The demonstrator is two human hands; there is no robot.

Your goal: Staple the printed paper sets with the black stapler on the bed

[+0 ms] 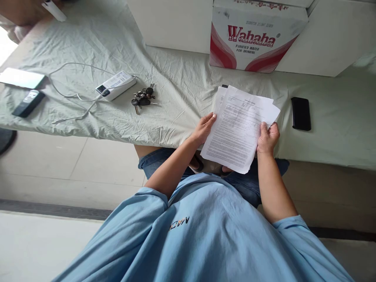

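Several printed paper sheets [235,129] are held in a loose, uneven stack over the table's near edge and my lap. My left hand [205,127] grips the left edge of the sheets, thumb on top. At the right edge, my right hand [268,138] pinches the sheets between thumb and fingers. The top page is covered in small printed lines, too small to read. Under the far left corner of the stack, a small dark thing [225,86] peeks out; its kind cannot be made out.
A pale cloth covers the table [176,117]. A Wahaba water carton [255,39] stands behind the papers. A black phone [301,113] lies right. Leftward are keys [143,98], a white power bank [116,85] with cables, a dark handheld device [28,103] and a bright flat phone-like slab [22,78].
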